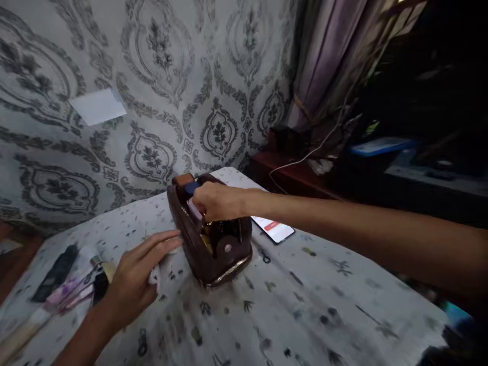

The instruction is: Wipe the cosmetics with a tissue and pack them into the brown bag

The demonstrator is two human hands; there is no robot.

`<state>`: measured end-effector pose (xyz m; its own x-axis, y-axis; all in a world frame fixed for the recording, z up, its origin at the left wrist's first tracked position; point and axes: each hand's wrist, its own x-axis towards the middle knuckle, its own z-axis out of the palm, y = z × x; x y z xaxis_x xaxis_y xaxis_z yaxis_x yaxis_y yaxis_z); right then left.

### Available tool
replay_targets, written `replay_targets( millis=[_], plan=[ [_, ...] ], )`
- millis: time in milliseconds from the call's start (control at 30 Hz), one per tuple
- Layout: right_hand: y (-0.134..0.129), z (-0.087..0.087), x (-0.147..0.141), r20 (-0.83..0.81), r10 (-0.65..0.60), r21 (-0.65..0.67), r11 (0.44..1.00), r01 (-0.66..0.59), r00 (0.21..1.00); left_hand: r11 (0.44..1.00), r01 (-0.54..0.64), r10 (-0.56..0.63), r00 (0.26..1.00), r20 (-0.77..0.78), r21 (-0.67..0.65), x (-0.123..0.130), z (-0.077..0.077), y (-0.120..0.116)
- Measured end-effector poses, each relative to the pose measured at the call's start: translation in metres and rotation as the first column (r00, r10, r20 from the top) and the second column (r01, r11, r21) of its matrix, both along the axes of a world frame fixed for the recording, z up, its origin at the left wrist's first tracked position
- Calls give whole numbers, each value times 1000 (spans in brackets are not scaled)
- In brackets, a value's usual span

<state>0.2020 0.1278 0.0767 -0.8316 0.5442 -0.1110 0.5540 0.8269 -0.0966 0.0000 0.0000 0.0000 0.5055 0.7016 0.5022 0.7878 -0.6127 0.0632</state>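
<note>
A dark brown zip bag (194,254) with a gold zip edge stands open on the table. My right hand (216,201) reaches into its mouth, fingers curled and partly hidden. A pale pink item (195,211) and a dark blue item (191,188) lie in the bag beside that hand; what the fingers grip cannot be made out. On the bag's left side, the fingertips of my left hand (139,269) rest at or very near the wall. Crumpled white cloth or tissue (154,277) shows between its thumb and fingers.
A phone (275,229) with a lit screen lies right of the bag. At the left are a black item (56,272), pink-and-white packets (70,295) and a brush-like item (101,264). A patterned wall borders the table (229,325); a white cable (301,160) crosses a reddish surface beyond.
</note>
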Motion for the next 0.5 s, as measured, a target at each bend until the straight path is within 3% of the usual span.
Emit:
replay_targets(
  millis=[133, 367, 500],
  plan=[
    [6, -4, -1, -55, -19, -48, 999, 17, 998, 999, 41, -41, 999, 26, -20, -1, 1, -1],
    [10, -10, 3, -153, -55, -96, 995, 41, 987, 994, 22, -15, 997, 69, -111, -12, -10, -5],
    [16, -12, 5, -158, -28, -5, 1000, 27, 987, 993, 12, -2, 996, 86, -115, -14, -12, -6]
  ],
)
